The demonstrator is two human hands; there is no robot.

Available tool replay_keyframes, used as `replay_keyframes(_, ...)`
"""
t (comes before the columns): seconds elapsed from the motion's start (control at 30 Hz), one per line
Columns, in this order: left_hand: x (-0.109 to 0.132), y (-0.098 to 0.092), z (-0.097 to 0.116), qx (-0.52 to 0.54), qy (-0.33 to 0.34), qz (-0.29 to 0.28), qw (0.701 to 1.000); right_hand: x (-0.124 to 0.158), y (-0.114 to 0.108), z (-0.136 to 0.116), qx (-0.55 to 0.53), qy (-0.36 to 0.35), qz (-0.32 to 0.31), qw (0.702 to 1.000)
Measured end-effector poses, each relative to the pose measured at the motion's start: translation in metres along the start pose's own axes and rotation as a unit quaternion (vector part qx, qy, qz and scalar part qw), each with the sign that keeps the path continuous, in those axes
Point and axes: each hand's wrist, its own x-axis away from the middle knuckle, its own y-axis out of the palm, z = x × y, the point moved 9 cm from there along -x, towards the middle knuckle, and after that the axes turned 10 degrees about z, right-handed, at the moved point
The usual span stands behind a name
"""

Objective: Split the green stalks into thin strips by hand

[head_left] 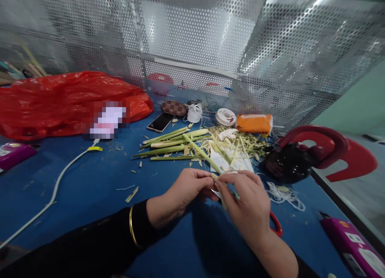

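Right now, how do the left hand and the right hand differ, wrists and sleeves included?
The left hand has a gold bangle behind it, around the sleeve; the right hand shows none. The left hand's sleeve reaches close to the wrist, while the right hand's sleeve sits farther back. Both hands are bare, fingers meeting at a pale plant piece.

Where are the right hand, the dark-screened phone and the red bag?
right hand (250, 201): head view, back of the hand
dark-screened phone (161, 122): head view, screen
red bag (60, 101): head view, crumpled side
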Motion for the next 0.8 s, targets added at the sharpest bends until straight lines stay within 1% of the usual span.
replay_keyframes(0.07,0.0009,0.0018,0.0,0.026,-0.004,-0.008,1.0,-0.0002,0.0007,-0.0003,0.014,-0.005,0.0,1.0)
replay_keyframes(0.27,0.0028,0.0034,0.003,0.078,-0.007,-0.005,0.997,-0.0008,0.0025,-0.0038,0.036,-0.027,-0.011,0.999)
replay_keyframes(0.4,0.0027,0.0032,0.0039,0.1,-0.01,0.001,0.995,-0.0014,-0.0016,-0.0069,0.021,-0.031,0.021,0.999)
replay_keyframes(0.47,0.0026,0.0026,0.0035,0.105,-0.011,0.003,0.994,-0.0011,-0.0016,-0.0073,0.02,-0.03,0.026,0.999)
replay_keyframes(0.63,0.0011,-0.0023,0.0021,0.101,-0.001,0.027,0.995,-0.0001,0.0016,-0.0084,0.031,-0.037,0.015,0.999)
replay_keyframes(0.8,-0.0022,-0.0049,0.0,0.107,0.002,0.04,0.994,0.0006,0.0027,-0.0095,0.02,-0.039,0.009,0.999)
